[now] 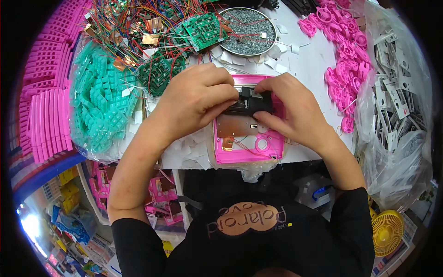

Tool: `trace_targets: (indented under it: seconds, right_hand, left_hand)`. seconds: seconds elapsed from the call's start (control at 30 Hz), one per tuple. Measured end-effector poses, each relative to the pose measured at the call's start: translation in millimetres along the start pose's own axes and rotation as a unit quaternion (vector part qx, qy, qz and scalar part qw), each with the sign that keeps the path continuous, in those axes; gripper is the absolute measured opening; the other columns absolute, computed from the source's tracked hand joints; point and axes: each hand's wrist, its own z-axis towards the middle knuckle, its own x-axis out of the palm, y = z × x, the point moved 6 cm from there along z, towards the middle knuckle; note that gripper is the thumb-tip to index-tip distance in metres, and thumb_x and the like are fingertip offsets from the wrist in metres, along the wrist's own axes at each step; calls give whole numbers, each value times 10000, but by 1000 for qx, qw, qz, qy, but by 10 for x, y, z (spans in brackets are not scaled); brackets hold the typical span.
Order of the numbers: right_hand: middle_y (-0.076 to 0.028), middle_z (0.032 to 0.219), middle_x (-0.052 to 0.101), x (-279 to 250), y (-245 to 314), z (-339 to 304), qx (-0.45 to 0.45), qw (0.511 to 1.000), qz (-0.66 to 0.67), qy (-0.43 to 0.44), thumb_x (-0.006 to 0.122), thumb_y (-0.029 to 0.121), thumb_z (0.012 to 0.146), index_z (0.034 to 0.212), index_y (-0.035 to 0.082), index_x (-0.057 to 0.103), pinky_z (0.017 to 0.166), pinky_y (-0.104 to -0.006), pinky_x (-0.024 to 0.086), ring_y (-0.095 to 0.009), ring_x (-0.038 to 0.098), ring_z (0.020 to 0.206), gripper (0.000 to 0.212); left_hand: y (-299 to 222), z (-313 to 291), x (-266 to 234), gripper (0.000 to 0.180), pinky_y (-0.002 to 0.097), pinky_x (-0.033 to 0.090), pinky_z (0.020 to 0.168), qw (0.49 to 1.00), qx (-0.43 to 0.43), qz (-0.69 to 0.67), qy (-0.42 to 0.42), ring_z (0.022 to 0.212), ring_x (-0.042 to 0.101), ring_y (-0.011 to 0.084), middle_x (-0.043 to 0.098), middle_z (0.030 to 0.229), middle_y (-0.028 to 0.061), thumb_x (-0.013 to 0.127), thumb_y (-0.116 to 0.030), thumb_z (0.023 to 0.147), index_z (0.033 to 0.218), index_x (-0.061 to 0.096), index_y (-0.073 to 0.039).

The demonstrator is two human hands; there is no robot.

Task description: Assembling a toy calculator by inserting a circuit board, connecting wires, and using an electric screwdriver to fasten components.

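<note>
Where the two bare hands meet above the white table (318,74), I see a black part (262,105) positioned over the upper section of a pink casing (249,159). The right hand (297,106) holds the black part from the right, index finger along the far edge and thumb at the near edge. The left hand (198,94) is narrowed to a pinch at the left end of the same part; I cannot tell whether its fingertips grip the part itself or something smaller.

Below the black part, the casing carries a brown board (230,125), a copper foil piece (227,144) and thin red wires. A crumpled clear bag (257,171) protrudes at the table edge, under the casing.

Surrounding stock is arranged as follows. Beyond the left hand: green circuit boards (201,31) with tangled wires, beside a round tray (276,37) of small grey metal pieces. Left: teal molded parts (99,101) in clear plastic, then stacked pink parts (50,124). Right: pink ring-shaped parts (344,64), then whitish flat parts (392,85) in a clear bag. Below table level: a bin of pink pieces (173,205) at left and a yellow fan (386,233) at right.
</note>
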Motion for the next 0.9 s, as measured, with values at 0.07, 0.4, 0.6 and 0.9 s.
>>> trace_targets:
  seconds: [0.07, 0.4, 0.6, 0.9]
  right_hand:
    - [-113, 976, 638, 5, -28, 15, 15, 1000, 17, 7, 796, 163, 764, 1100, 54, 615, 799, -419, 513, -328, 599, 937, 397]
    - [-110, 1162, 636, 45, 71, 95, -66, 997, -40, 7, 764, 126, 790, 1147, 109, 644, 856, -406, 525, -320, 600, 1020, 377]
    - [-104, 1241, 624, 90, 213, 46, -65, 990, -121, 1, 698, 93, 807, 1160, 151, 653, 869, -407, 545, -322, 602, 1050, 360]
    - [-85, 1177, 642, 84, 215, 57, -66, 992, -111, -13, 719, 90, 798, 1135, 155, 672, 843, -389, 547, -304, 609, 1002, 346]
  left_hand:
    - [-10, 13, -12, 187, 399, 492, 729, 1000, 16, 14, 21, 838, 630, 291, 660, 946, 77, 785, -70, 778, 942, 696, -64]
    - [-113, 239, -20, 141, 432, 520, 653, 987, 3, 105, 124, 783, 632, 314, 601, 858, 98, 741, -72, 756, 849, 637, -54]
    - [-122, 182, -20, 98, 424, 530, 659, 990, -55, 52, 119, 775, 645, 328, 611, 863, 106, 727, -55, 790, 854, 655, -38]
    - [-66, 55, 10, 89, 416, 507, 648, 990, -130, 20, 57, 749, 628, 330, 601, 822, 113, 718, -52, 812, 857, 646, -25]
